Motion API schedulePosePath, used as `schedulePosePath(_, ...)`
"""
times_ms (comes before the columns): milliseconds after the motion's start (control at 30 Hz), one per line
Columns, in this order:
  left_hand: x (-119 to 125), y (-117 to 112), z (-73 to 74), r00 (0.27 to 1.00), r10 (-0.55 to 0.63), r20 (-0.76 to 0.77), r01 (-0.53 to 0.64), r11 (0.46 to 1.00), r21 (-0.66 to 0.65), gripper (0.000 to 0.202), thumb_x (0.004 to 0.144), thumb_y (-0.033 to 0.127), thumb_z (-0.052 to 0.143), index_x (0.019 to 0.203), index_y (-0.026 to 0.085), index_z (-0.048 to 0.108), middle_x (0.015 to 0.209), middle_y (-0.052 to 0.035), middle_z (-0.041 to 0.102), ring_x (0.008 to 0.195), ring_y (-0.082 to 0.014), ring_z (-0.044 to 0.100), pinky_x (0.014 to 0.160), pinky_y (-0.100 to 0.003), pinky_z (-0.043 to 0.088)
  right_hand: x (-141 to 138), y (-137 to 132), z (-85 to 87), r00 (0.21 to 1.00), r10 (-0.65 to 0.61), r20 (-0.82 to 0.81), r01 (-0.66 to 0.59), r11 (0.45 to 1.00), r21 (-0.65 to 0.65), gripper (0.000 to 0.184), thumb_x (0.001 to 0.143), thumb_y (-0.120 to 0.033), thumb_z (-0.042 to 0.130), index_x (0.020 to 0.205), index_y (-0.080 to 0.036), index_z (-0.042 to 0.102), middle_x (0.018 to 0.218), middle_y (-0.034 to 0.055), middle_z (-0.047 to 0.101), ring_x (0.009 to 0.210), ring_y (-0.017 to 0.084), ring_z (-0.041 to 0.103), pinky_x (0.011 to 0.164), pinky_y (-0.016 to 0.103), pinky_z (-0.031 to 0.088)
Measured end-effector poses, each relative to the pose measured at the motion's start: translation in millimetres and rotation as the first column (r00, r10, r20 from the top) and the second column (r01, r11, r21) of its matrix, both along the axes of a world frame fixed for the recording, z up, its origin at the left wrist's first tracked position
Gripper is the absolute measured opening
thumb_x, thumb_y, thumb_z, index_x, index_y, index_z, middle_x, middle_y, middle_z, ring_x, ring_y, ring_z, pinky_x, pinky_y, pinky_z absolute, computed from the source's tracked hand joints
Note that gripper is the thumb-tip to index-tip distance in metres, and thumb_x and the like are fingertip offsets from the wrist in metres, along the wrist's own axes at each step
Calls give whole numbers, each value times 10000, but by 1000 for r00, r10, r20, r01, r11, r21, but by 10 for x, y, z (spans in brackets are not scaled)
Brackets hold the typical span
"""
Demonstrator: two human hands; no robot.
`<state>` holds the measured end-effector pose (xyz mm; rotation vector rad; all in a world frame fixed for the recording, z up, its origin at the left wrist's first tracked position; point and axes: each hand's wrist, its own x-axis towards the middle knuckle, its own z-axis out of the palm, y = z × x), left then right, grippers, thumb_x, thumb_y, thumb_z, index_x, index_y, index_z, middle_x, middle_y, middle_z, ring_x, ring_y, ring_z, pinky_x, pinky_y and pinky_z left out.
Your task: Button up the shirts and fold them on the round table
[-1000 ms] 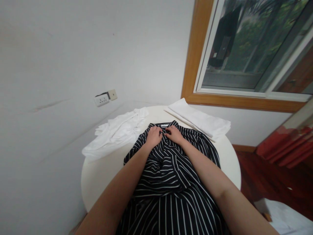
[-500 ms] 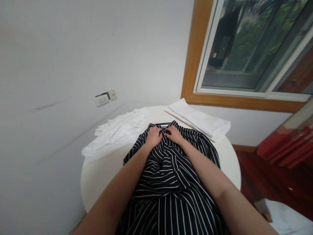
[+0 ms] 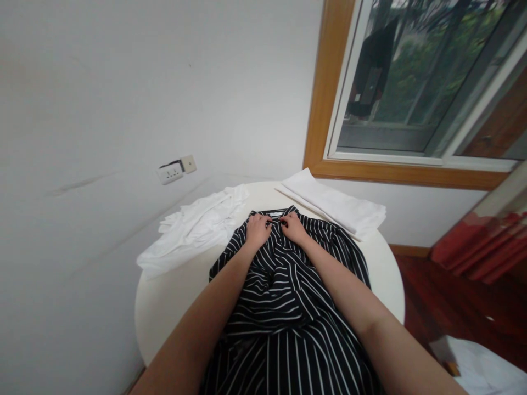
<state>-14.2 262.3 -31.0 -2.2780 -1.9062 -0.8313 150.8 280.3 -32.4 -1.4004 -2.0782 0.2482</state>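
A black shirt with white stripes [image 3: 284, 296] lies rumpled over the round white table [image 3: 164, 312], its collar at the far end and its lower part toward me. My left hand [image 3: 259, 229] pinches the shirt's front just below the left side of the collar. On the other side of the neck opening, my right hand [image 3: 293, 227] has its fingers closed on the cloth. The two hands are a short gap apart. A pale label shows inside the collar between them. My forearms cover parts of the shirt's sides.
Crumpled white cloth [image 3: 193, 227] lies on the table's left, against the wall. A folded white cloth [image 3: 333, 200] rests at the back right, under the wooden window frame [image 3: 403, 175]. A wall socket [image 3: 170, 173] is at left; a red curtain [image 3: 481, 244] hangs right.
My hands have drawn slightly apart at the collar, and the gap between the fingers is a little wider. The shirt otherwise lies as before; the view has shifted slightly.
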Motion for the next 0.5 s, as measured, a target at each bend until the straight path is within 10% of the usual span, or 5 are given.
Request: schedulePosePath(500, 34, -87, 7, 992, 114, -62, -110, 992, 56, 499, 844, 410, 569, 1269, 173, 460, 1105, -125, 554, 1053, -273, 495, 902, -380, 399, -52, -144, 32, 977, -146, 157, 136, 988, 71, 401, 859, -284, 529, 1257, -230, 544, 1172, 117, 555, 1092, 295, 432, 893, 428, 362)
